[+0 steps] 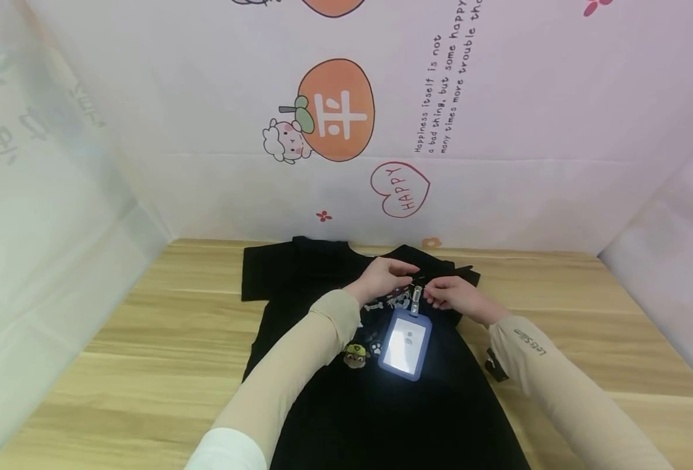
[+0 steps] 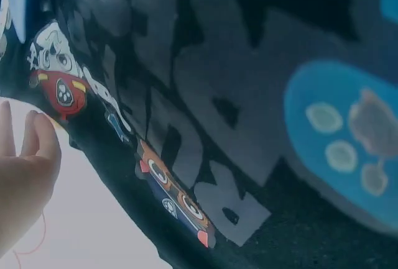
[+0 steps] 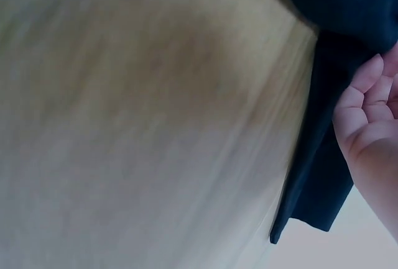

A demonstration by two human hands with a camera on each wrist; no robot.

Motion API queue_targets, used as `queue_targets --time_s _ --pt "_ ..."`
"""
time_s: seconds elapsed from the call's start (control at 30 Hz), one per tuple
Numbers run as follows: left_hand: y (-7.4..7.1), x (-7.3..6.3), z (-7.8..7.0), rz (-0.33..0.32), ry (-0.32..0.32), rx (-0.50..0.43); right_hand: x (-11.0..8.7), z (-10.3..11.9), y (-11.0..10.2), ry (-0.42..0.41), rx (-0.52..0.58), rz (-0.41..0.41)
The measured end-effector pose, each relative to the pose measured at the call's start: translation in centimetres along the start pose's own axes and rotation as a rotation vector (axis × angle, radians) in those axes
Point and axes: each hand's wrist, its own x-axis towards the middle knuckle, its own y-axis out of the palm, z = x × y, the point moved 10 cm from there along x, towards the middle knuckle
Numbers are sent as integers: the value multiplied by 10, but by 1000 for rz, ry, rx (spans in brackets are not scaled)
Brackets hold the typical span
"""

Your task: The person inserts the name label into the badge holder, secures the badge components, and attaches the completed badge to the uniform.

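Note:
A black T-shirt (image 1: 440,405) with cartoon dog prints lies spread on the wooden table. On its chest is a blue-framed badge holder (image 1: 405,346), its card window shining brightly, with a metal clip (image 1: 416,299) at its top. My left hand (image 1: 382,277) reaches over the upper chest, fingertips just above the clip; whether they grip anything is hidden. My right hand (image 1: 458,299) has curled fingers and pinches at the clip's right side. In the left wrist view, fingers of the left hand (image 2: 25,169) show beside the shirt print; in the right wrist view, the right hand (image 3: 373,107) is curled over black cloth.
The wooden table (image 1: 147,339) stretches to both sides of the shirt. A white printed sheet (image 1: 205,130) hangs as a wall behind and at the sides. A small dark object (image 1: 495,367) is by the right forearm. A thin black piece (image 1: 466,268) sticks out near the right sleeve.

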Motion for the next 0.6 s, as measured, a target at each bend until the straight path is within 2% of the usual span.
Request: queue_targets --time_s 0.13,0.33,0.6 --pt "6 -2 4 14 -28 -20 2 -3 1 14 68 3" --pt "2 -4 4 -46 -30 -53 6 -6 2 48 151 -5" --pt "1 -4 6 -88 -42 -44 6 -7 4 83 184 -7"
